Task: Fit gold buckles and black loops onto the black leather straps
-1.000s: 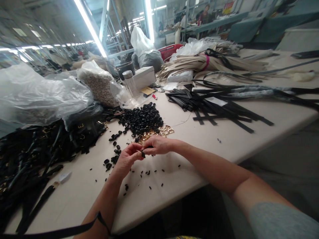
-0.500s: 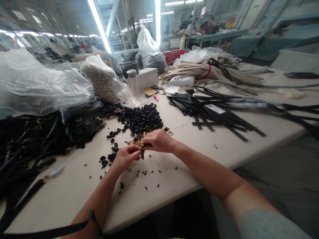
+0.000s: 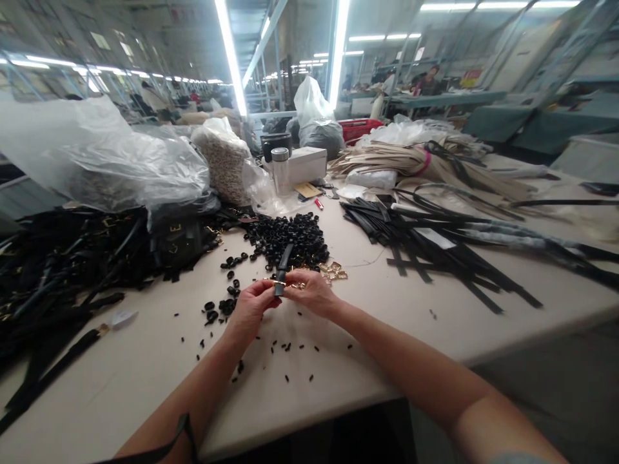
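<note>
Both hands meet above the table, pinching a short black strap (image 3: 286, 256) that stands upright between them. A gold buckle (image 3: 279, 282) sits across its lower part. My left hand (image 3: 254, 304) grips the strap's left side near the buckle, fingertips closed. From the right, my right hand (image 3: 312, 293) has its fingers closed on the same strap. Just behind the hands lies a pile of small black loops (image 3: 300, 229). Loose gold buckles (image 3: 336, 272) lie beside my right hand, partly hidden by it.
Black straps (image 3: 459, 267) lie in a bundle to the right. A heap of black buckled straps (image 3: 72, 264) covers the left, under clear plastic bags (image 3: 145, 167). Behind stand a clear bottle (image 3: 280, 171) and a white box (image 3: 309, 162). Tiny black bits (image 3: 287, 347) dot the table's front.
The strap has turned from a low slant to upright, its long end now pointing away from me. My right hand has dropped lower beside it. The whole view has shifted slightly left.
</note>
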`<state>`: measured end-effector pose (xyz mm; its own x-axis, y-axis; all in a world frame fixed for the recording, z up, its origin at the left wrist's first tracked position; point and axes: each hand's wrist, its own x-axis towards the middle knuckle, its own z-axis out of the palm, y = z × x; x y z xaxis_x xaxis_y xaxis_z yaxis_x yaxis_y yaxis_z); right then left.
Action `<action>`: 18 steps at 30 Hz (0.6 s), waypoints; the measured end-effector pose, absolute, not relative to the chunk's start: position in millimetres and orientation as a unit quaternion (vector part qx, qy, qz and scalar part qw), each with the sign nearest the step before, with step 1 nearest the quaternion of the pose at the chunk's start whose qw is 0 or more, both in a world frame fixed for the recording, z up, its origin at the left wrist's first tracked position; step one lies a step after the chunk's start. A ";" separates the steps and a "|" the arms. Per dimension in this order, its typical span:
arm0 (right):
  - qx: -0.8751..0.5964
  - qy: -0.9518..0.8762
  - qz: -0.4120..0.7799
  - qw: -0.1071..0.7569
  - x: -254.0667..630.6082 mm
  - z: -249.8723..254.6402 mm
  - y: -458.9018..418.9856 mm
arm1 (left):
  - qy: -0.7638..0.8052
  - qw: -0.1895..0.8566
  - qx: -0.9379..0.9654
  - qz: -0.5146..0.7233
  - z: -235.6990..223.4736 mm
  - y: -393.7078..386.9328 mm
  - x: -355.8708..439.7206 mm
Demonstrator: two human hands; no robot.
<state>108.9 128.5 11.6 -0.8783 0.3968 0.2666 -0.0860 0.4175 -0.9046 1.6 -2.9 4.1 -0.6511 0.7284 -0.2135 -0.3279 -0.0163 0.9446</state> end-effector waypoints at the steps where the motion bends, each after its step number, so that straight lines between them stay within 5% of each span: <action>1: -0.101 -0.772 0.589 0.218 107.2 10.5 126.5 | 0.593 0.374 0.181 0.690 5.2 -2.7 2.9; 6: -0.156 -0.634 0.737 0.176 104.1 12.5 120.0 | 0.616 0.327 0.245 0.673 12.2 -1.5 8.8; 15: -0.171 -0.630 0.727 0.211 106.2 10.7 128.1 | 0.622 0.332 0.300 0.642 18.6 -6.0 -2.6; 18: -0.181 -0.620 0.732 0.216 105.8 10.2 135.3 | 0.669 0.241 0.289 0.641 25.6 -22.7 -40.9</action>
